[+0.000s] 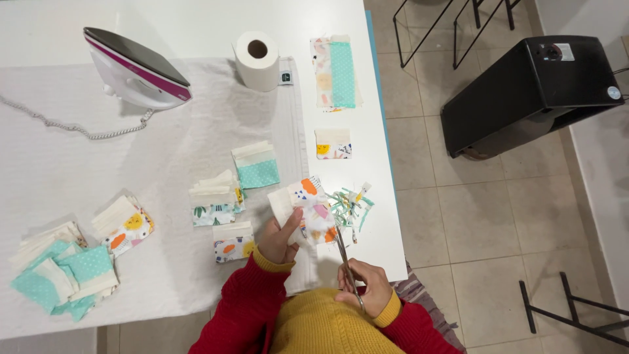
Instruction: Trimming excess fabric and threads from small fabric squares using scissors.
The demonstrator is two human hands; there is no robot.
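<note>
A white table (367,216) stands on a beige tiled floor (478,216), most of its top covered by a pale pressing cloth (78,183). Near its front edge the left hand (278,241) pinches a printed fabric patch (308,206) between thumb and fingers, holding it up off the cloth; the right hand (367,288) is closed around the handles of the scissors (344,262), whose blades reach up to the patch's lower edge; just right of the patch lies a heap of thin fabric trimmings (350,206). Farther out, small stacks of sewn patches (216,203) lie on the cloth; a mint dotted pile (62,272) sits at the left; an iron (137,69) rests on its heel at the back, a paper roll (257,60) beside it.
</note>
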